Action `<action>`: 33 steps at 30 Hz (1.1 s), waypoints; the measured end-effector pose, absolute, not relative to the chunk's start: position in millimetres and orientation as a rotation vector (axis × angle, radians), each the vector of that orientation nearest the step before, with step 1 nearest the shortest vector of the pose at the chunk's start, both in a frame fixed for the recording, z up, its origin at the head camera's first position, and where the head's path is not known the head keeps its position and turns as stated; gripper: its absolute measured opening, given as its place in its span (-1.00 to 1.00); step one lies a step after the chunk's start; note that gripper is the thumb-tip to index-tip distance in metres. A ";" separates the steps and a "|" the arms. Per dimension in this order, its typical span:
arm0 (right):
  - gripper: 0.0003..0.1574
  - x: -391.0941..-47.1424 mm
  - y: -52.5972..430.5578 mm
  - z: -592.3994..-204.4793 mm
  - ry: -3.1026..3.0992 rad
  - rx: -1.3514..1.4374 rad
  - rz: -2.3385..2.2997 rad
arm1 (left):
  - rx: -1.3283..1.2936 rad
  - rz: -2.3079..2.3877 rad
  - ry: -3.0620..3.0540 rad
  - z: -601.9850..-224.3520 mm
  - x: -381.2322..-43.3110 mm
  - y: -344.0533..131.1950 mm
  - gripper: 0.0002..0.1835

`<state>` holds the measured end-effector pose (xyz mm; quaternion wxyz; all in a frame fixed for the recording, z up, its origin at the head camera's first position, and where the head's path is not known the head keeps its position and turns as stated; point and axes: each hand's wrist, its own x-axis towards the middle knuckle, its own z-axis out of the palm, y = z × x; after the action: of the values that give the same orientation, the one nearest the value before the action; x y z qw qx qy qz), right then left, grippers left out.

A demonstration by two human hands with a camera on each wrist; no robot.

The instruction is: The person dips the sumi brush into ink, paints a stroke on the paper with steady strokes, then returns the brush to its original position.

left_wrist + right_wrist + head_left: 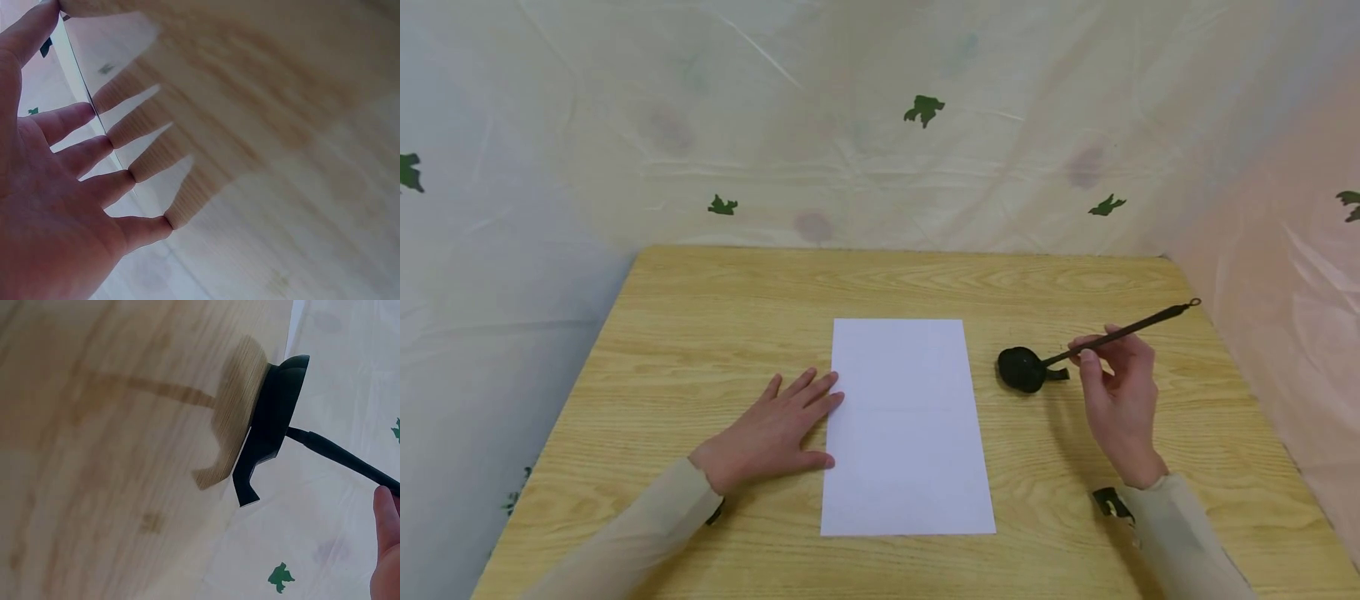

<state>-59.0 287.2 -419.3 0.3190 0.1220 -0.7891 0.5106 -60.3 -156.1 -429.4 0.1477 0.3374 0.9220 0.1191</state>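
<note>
My right hand (1120,396) pinches a dark, slender calligraphy brush (1138,327) with a small hanging loop at its upper end. The brush slants down to the left, and its tip is hidden in a small black ink dish (1021,369). In the right wrist view the dish (275,412) sits flat on the table with a short handle sticking out. Spread fingers of my left hand (771,433) rest on the table, their tips touching the left edge of a blank white sheet of paper (906,425).
The wooden table (700,308) carries the paper at its middle and the dish to the right of it. Pale sheeting (850,150) with green bird shapes hangs behind the table and at both sides.
</note>
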 end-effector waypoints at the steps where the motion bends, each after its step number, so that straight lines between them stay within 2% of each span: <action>1: -0.42 -58.9 287.5 -419.7 -2.077 0.316 1.339 | 0.969 0.345 2.652 -429.5 -60.5 -156.1 -0.04; 33: -0.43 -58.5 293.2 -418.7 -2.144 0.308 1.208 | 0.971 0.347 2.659 -426.8 -58.2 -157.2 -0.05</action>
<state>-58.5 293.2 -418.7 0.3250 0.1173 -0.8176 0.4606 -58.2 -157.2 -426.8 0.1441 0.3370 0.9226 0.1204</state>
